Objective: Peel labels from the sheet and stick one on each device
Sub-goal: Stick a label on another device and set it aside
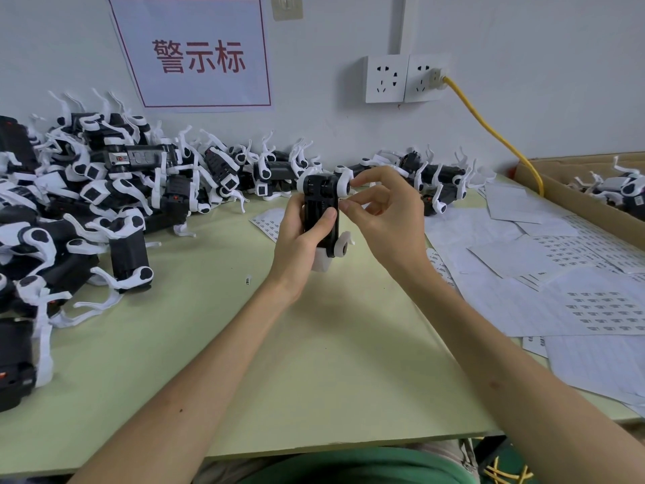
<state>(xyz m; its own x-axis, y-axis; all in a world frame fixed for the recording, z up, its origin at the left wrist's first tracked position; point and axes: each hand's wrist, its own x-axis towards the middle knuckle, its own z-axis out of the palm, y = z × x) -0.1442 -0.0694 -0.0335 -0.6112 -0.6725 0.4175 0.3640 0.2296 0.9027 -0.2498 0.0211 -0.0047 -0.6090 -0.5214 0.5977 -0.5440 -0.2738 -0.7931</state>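
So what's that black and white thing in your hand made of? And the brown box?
The black-and-white device gripped in the left hand looks like moulded plastic: smooth, faintly shiny black body, matte white legs. The brown open box at the right looks like cardboard, dull, with a thin raw edge.

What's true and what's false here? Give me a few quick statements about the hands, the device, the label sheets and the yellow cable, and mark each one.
1. The left hand grips a black and white device above the table. True.
2. The right hand lies flat on the table. False: it is raised, with fingertips touching the device's right side.
3. The label sheets lie to the right of the hands. True.
4. The yellow cable is plugged into the left wall socket. False: it is in the right socket.
5. The cardboard box is empty. False: it holds more devices.
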